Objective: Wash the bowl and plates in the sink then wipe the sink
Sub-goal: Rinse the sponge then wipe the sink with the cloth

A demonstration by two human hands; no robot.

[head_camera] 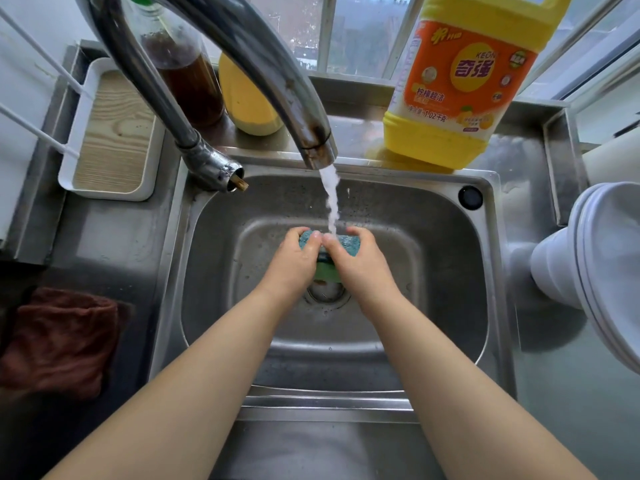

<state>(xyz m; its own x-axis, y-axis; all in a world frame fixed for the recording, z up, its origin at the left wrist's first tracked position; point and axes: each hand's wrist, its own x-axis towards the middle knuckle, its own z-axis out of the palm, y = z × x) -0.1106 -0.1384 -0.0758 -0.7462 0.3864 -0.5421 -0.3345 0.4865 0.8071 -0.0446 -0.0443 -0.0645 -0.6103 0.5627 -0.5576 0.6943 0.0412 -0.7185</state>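
- hands: left hand [294, 258] and right hand [360, 263] both grasp the sponge [348, 244] from either side, fingers curled over it, thumbs meeting at the middle.
- sponge sits directly under the water [330, 202] falling from the tap [313, 147], above the drain [325, 291]; judged a rinse or a squeeze, so runoff goes straight down.
- sink [450, 271] basin holds no dishes; walls wet.
- plates and bowl [595, 258]: white stack upended on the counter to the right of the sink, apart from the hands; judged washed and draining, wiping step next.
- detergent [460, 81] stands on the back ledge, right of the tap; two bottles [187, 74] to its left.
- tray [110, 133] and red cloth [59, 341] lie on the left counter.
- obstruction: the tap spout overhangs the basin's rear; nothing else impedes the hands.
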